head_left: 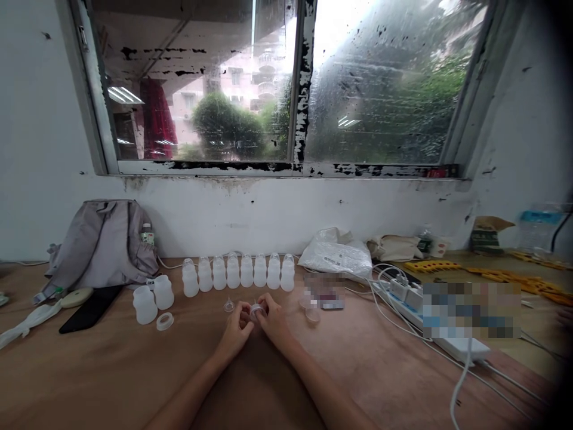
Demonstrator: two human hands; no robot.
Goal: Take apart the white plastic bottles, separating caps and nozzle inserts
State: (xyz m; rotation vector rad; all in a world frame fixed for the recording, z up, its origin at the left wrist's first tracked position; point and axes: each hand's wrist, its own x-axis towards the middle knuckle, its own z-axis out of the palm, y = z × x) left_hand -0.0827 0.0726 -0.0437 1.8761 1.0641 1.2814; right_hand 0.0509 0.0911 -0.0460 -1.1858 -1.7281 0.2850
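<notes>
My left hand (239, 321) and my right hand (270, 315) are together above the table, fingers closed around a small translucent bottle collar ring (256, 309). A thin tip seems to poke up from it, perhaps a nipple, though fingers partly cover it. Just left of my left hand, a clear bottle nipple (228, 306) lies on the table. Farther left stand two uncapped frosted baby bottles (145, 306), with a loose collar ring (165, 321) in front. Behind my hands runs a row of several capped baby bottles (233, 273). Clear bottle caps (313, 315) lie to the right.
A grey backpack (101, 245) leans against the wall at left, near a black phone (91, 309). At right lies a white power strip (452, 340) with trailing cables. A silvery plastic bag (335, 254) and yellow slotted pieces (432, 266) are at the back.
</notes>
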